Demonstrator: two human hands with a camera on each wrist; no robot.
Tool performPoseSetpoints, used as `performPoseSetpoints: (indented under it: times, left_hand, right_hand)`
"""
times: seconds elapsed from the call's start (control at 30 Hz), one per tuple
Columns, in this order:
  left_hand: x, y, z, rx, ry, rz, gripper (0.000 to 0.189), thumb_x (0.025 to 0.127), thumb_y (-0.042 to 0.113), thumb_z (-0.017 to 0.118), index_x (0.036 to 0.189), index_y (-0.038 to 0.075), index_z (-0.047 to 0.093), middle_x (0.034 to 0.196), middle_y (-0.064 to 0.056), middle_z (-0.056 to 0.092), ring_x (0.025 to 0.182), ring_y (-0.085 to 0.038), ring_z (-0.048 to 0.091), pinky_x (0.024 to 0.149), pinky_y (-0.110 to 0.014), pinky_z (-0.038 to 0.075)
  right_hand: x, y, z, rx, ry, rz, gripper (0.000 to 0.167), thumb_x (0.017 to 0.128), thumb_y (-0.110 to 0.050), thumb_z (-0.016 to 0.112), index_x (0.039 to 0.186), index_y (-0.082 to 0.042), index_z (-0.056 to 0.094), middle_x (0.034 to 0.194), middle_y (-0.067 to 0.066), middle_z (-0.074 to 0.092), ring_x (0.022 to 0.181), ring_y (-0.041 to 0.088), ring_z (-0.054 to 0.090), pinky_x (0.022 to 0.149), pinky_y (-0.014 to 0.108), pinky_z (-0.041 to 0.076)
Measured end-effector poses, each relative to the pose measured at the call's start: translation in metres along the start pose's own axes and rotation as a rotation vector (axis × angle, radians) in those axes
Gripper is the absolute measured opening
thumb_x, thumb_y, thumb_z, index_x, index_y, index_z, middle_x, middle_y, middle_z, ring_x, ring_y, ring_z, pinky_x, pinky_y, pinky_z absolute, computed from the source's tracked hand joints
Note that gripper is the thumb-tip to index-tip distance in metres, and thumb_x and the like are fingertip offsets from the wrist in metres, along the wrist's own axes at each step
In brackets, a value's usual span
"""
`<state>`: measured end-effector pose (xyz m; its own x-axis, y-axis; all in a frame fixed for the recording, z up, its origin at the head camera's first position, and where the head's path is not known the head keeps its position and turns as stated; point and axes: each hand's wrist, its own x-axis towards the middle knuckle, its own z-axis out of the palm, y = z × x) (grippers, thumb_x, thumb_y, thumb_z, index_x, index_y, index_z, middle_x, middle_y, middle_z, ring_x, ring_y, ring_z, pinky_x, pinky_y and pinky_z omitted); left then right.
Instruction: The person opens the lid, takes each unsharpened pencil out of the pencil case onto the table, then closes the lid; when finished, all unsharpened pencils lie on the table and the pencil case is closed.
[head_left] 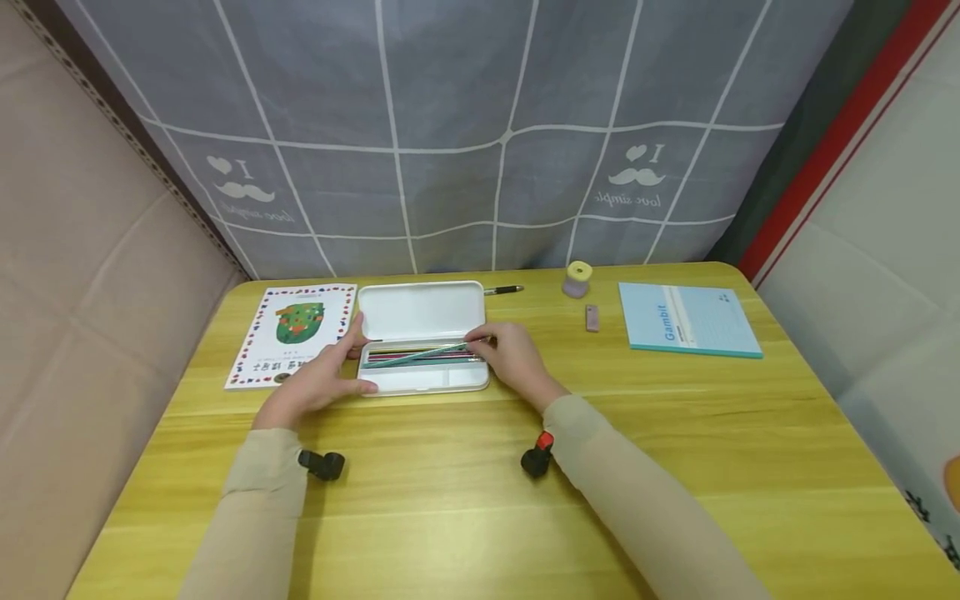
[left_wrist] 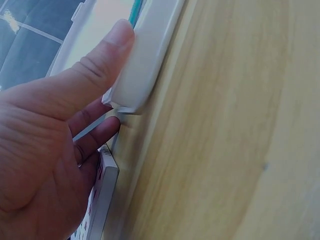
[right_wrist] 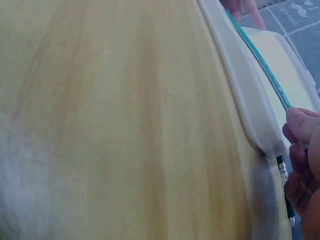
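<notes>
A white pencil case [head_left: 422, 310] lies on the table with its lid folded back. Several pencils lie in its back compartment. My left hand [head_left: 318, 383] holds the case's left end, the thumb [left_wrist: 110, 52] on the front rim and the other fingers toward the back. At the right end, my right hand [head_left: 513, 358] pinches one end of a green pencil [right_wrist: 261, 61] between thumb and fingertips. That pencil slants over the others, its far end low at the left of the case. In the right wrist view, the right hand is partly cut off by the frame.
Left of the case lies a white booklet [head_left: 255, 354] with a green picture. A black pen [head_left: 504, 290] lies behind the case at right. Farther right are a yellow-topped purple container [head_left: 576, 282], a small mauve block [head_left: 592, 318] and a blue notebook [head_left: 708, 321]. A grey curtain [head_left: 450, 192] hangs behind.
</notes>
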<state>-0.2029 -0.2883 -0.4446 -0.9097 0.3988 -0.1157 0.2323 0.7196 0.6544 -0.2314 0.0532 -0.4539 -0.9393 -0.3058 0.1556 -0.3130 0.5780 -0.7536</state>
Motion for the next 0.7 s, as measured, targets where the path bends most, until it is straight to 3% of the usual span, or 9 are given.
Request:
performPoseSetpoints:
  times: [0.13,0.4,0.6,0.7]
  left_hand:
    - [0.001,0.0,0.001,-0.003,0.003,0.001,0.125,0.09,0.032,0.084,0.167,0.019,-0.013,0.159,-0.023,0.043,0.143,-0.042,0.043,0.12,-0.061,0.029]
    - [-0.002,-0.001,0.001,-0.017,0.008,0.014,0.124,0.09,0.03,0.084,0.167,0.017,-0.013,0.16,-0.025,0.041,0.143,-0.043,0.042,0.121,-0.062,0.026]
    - [-0.002,-0.001,0.001,-0.02,0.013,0.022,0.124,0.09,0.029,0.084,0.167,0.016,-0.012,0.159,-0.026,0.041,0.144,-0.043,0.041,0.121,-0.062,0.024]
    - [-0.002,-0.001,0.002,-0.027,0.011,0.026,0.124,0.09,0.029,0.084,0.167,0.015,-0.012,0.159,-0.025,0.042,0.143,-0.043,0.042,0.121,-0.062,0.025]
  right_hand:
    - [-0.001,0.007,-0.011,0.114,0.078,0.061,0.009,0.095,-0.016,0.078,0.101,-0.013,0.085,0.102,0.0,0.08,0.098,0.016,0.071,0.087,0.035,0.058]
    - [-0.01,0.032,-0.047,0.144,0.173,0.151,0.011,0.096,-0.02,0.078,0.101,-0.013,0.085,0.103,0.003,0.08,0.098,0.019,0.07,0.086,0.037,0.057]
    - [-0.022,0.058,-0.076,0.072,0.216,0.155,0.014,0.097,-0.02,0.077,0.106,-0.013,0.085,0.104,0.006,0.078,0.084,0.023,0.06,0.078,0.034,0.047]
    - [-0.029,0.068,-0.089,0.039,0.246,0.175,0.014,0.096,-0.02,0.079,0.104,-0.011,0.085,0.107,0.01,0.077,0.098,0.028,0.064,0.087,0.038,0.051]
